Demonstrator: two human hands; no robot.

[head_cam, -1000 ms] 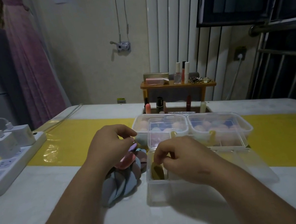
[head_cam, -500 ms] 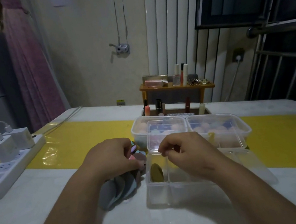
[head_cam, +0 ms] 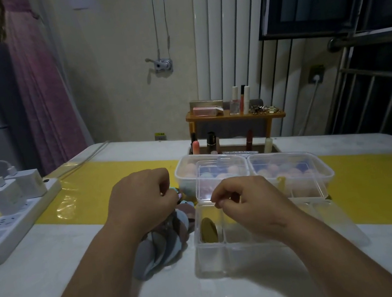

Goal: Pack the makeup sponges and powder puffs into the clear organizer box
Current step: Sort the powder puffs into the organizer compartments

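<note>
**A:** What has just changed, nearest first?

**B:** The right hand [head_cam: 247, 206] has come up out of the clear organizer box [head_cam: 206, 261]. A second ago it was down in the left compartment. Now it hovers over the far rim, fingers curled in, and nothing shows between the tips. The olive puff [head_cam: 208, 230] is alone in that compartment, standing on its edge.

**A:** So one is packed?

**B:** One that I can see, so I'd judge the job barely begun. At nine o'clock from the box, the left hand [head_cam: 144, 201] has settled lower onto the powder puffs [head_cam: 160, 242]. Its fingers are curled round the top of the fan, probably working the next one loose.

**A:** How will they handle?

**B:** They are flat matte teardrops in grey, blue and mauve, overlapping like scales. They look soft and thin, so they should slide in edgewise. The box is rigid glossy plastic with a thin divider, and it sits on a slick white table [head_cam: 55, 271].

**A:** And farther out?

**B:** At twelve o'clock are two clear lidded tubs [head_cam: 292, 167] holding rounded pastel sponges [head_cam: 273, 169], blurred through the lids. Beyond them is a wooden shelf [head_cam: 233, 117] of cosmetics.
</note>
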